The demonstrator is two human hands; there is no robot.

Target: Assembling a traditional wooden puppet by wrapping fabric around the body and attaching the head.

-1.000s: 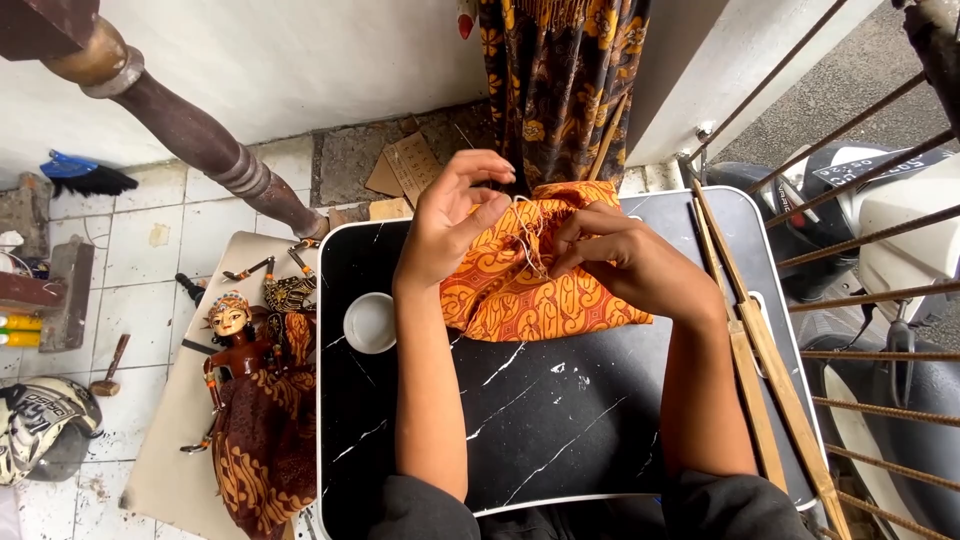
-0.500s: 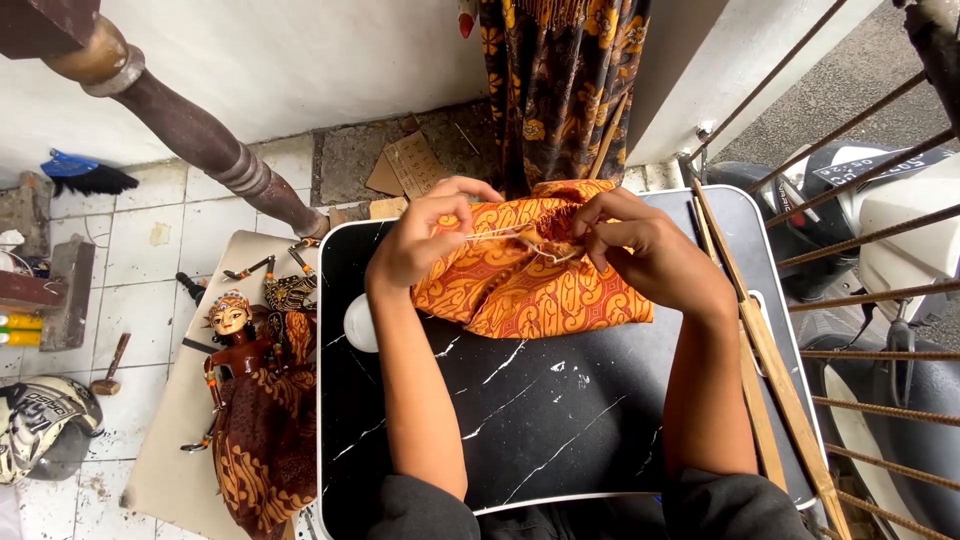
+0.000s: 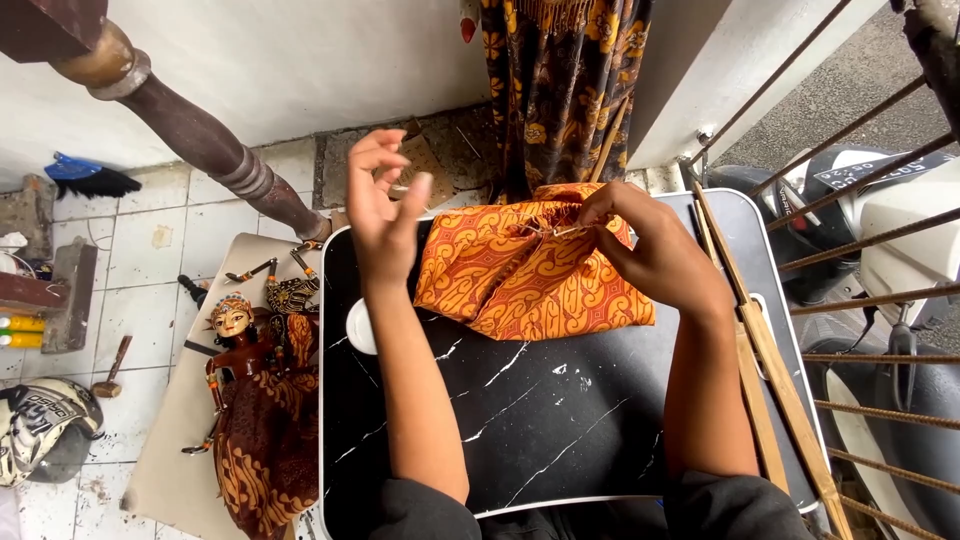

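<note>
Orange patterned batik cloth (image 3: 530, 270) lies gathered on black marble-look tabletop (image 3: 560, 410). Right hand (image 3: 650, 250) pinches its gathered top edge. Left hand (image 3: 380, 205) raised, fingers loosely spread, gripping nothing discernible. White round container (image 3: 357, 330) beside left forearm; contents hidden.

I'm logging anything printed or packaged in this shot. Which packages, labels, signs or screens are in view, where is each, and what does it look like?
Plate: far right beyond the bars, on the parked scooter; a dark strip with pale characters.
Helmet: floor at lower left; rounded, black and white, with printed markings.
Yellow tubes: left edge, lying flat; possibly packaging, too small to tell.
No screens or signs.
</note>
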